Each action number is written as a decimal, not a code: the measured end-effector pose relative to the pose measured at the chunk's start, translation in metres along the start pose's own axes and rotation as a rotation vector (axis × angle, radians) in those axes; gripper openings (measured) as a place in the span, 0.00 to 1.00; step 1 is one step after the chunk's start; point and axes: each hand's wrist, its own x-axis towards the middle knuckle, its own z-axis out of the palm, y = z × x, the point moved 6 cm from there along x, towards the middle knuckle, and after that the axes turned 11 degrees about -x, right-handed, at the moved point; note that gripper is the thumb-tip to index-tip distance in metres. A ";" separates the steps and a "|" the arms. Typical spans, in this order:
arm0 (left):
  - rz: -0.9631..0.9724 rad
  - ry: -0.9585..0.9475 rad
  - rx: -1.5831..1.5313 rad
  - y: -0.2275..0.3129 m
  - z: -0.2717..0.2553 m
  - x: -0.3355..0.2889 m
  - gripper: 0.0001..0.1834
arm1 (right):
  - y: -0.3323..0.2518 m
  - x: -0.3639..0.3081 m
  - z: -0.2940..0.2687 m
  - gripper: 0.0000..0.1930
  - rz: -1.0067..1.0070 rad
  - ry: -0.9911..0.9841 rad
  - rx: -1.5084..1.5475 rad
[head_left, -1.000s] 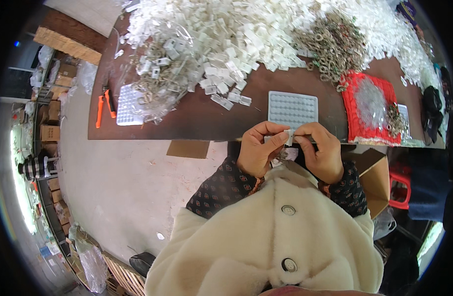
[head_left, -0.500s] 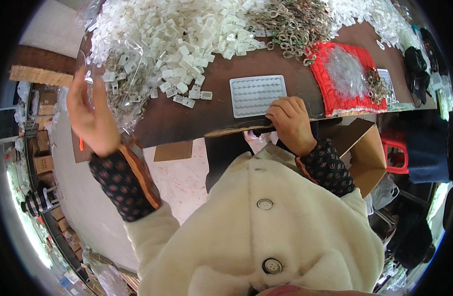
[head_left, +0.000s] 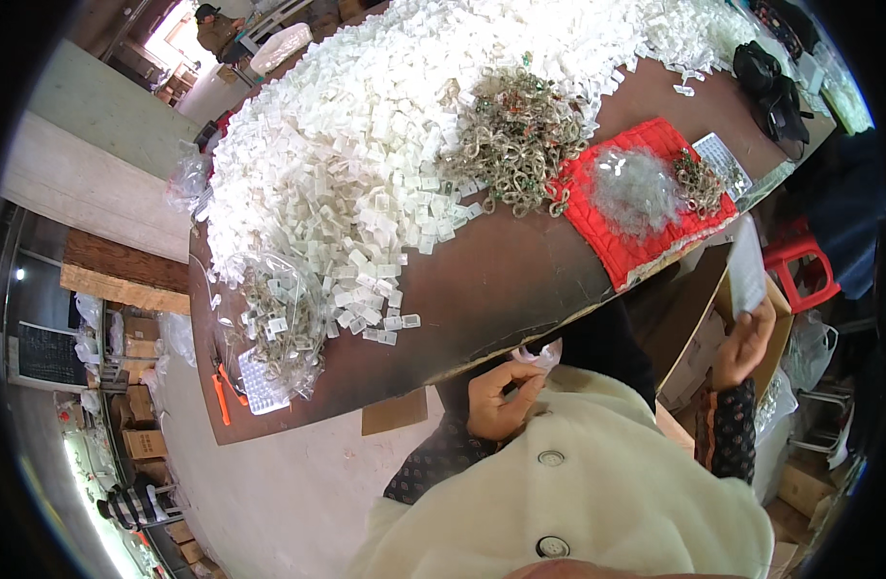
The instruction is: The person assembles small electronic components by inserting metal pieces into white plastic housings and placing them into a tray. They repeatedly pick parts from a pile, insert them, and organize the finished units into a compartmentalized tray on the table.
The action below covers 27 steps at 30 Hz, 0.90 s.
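My right hand [head_left: 747,340] is closed on one end of a white plastic tray [head_left: 748,265], which is held up beside the table's right end, above an open cardboard box [head_left: 696,338]. My left hand [head_left: 504,400] is close to my coat below the table edge, its fingers curled together. What they hold, if anything, is hidden. Just beyond it shows a small pale pink thing [head_left: 544,355], too unclear to name. On the brown table [head_left: 491,299] lies a red quilted cloth [head_left: 597,227] bearing thin clear plastic bits [head_left: 638,188] and a small heap of metal rings [head_left: 696,183].
A huge heap of clear white plastic pieces [head_left: 366,145] covers the table's far side, with tangled metal rings [head_left: 525,145] beside it. Orange-handled pliers [head_left: 223,391] and a filled plastic bag [head_left: 284,318] lie at left. A red stool [head_left: 802,265] stands right; a person [head_left: 216,34] is far off.
The white tray has left the table and is now in my right hand over the box. My left hand has come down from the bag at left to my coat. The view has turned.
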 end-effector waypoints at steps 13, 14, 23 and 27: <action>-0.151 0.060 -0.060 -0.051 -0.021 -0.002 0.07 | 0.010 -0.080 0.105 0.07 0.165 -0.663 0.283; -0.172 0.043 -0.044 -0.053 -0.025 -0.004 0.08 | -0.023 -0.092 0.128 0.04 0.334 -0.851 0.462; 0.195 0.323 -0.348 0.000 -0.076 -0.043 0.09 | -0.220 -0.110 0.150 0.08 -0.485 -1.450 0.424; 0.409 0.985 -0.466 0.028 -0.170 -0.095 0.10 | -0.287 -0.065 0.165 0.06 -0.681 -1.212 0.525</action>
